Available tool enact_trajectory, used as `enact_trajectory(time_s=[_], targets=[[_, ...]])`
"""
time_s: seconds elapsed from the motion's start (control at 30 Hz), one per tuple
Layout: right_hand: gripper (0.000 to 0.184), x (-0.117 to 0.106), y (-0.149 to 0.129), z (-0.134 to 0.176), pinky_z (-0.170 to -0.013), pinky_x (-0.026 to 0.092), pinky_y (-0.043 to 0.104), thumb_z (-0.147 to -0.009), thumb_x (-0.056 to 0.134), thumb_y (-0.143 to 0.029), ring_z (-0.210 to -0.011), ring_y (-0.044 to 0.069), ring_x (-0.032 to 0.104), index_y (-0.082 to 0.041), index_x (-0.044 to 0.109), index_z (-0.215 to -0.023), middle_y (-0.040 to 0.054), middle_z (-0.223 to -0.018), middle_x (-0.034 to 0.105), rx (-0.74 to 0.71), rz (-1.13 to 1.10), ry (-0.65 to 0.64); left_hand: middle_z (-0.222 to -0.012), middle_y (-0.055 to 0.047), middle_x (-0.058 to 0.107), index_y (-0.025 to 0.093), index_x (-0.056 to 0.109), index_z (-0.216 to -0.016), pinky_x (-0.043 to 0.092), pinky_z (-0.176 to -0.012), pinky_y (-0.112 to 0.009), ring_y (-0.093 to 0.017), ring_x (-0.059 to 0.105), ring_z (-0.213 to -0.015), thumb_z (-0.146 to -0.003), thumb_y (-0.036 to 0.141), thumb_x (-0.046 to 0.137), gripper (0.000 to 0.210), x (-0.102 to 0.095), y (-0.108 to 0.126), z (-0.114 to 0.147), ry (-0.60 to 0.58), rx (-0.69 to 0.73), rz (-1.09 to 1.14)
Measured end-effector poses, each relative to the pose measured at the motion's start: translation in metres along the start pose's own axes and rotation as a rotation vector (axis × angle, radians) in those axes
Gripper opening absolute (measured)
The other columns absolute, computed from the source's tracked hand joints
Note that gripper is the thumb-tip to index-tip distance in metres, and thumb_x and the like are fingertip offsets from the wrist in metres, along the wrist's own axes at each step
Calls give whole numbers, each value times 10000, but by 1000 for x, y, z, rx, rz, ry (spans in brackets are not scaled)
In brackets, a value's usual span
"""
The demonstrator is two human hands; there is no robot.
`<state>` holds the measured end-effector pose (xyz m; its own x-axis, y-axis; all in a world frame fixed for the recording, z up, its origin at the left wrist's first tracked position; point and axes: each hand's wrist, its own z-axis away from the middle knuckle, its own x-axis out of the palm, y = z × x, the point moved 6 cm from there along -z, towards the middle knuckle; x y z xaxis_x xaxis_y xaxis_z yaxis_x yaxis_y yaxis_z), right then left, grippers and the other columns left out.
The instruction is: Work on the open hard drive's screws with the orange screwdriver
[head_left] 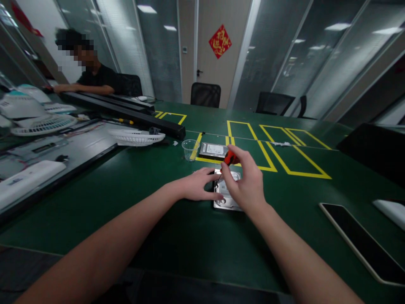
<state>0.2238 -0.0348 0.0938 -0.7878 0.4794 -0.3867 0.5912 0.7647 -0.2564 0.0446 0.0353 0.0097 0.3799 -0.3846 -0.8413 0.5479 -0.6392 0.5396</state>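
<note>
We are at a green counter (183, 245) marked with yellow tape, which spreads out on every side of our fingers. A long black bar (164, 126) lies beyond our left fingers and off to their left, and a pale-rimmed, dark-screened device (363, 240) rests well to the right of our right fingers.

Our left hand (200, 185) has its fingers spread, the thumb nearer to us and the others farther off, all resting on the left part of a hard drive (228, 202). Our right hand (248, 181) is over the drive's right side, its fingers pinching a screwdriver (231, 157).

The drive is bright silver metal, with dark gaps along its left edge and a round mark by our left thumb. It lies flat beneath our fingers, its long axis running away from us. A second hard drive (214, 150), with a pale label, lies just beyond our fingers, and a clear cup (190, 150) stands to its left.

The screwdriver has a red and black handle and a thin shaft. It tilts, handle up to the right and shaft down to the left between our two hands; the tip seems to meet the drive, though our view there is poor.
</note>
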Motion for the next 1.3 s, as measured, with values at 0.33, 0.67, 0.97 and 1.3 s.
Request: enact_trajectory(time_s=[0.33, 0.67, 0.97, 1.3], targets=[[495, 2, 2, 0, -998, 808, 515, -1186, 779, -256, -1153, 304, 856, -329, 750, -1675, 105, -1374, 853, 37, 13, 4, -2074, -203, 500, 317, 670, -1908, 380, -1599, -776, -562, 452, -1931, -1131, 867, 881, 974, -1, 0, 1, 17, 21, -5], [569, 4, 4, 3, -1045, 811, 539, -1177, 788, -263, -1173, 318, 864, -329, 693, -1734, 130, -1486, 862, 46, 1, -2, -2073, -202, 496, 312, 657, -1917, 374, -1606, -768, -550, 451, -1932, -1127, 842, 898, 981, -3, 3, 2, 12, 14, 2], [629, 6, 4, 3, -1132, 803, 591, -1188, 699, -216, -1252, 333, 889, -329, 649, -1804, 142, -1567, 866, 88, -29, -46, -2059, -201, 522, 329, 666, -1906, 427, -1573, -779, -551, 505, -1899, -1122, 863, 883, 973, -2, 1, 3, 18, 22, 24], [652, 9, 7, 6, -1154, 798, 587, -1214, 666, -210, -1265, 332, 897, -329, 607, -1853, 149, -1603, 862, 87, -52, -47, -2073, -226, 493, 300, 674, -1899, 391, -1592, -787, -558, 473, -1922, -1128, 819, 902, 957, -2, 2, 1, 9, 23, 10]])
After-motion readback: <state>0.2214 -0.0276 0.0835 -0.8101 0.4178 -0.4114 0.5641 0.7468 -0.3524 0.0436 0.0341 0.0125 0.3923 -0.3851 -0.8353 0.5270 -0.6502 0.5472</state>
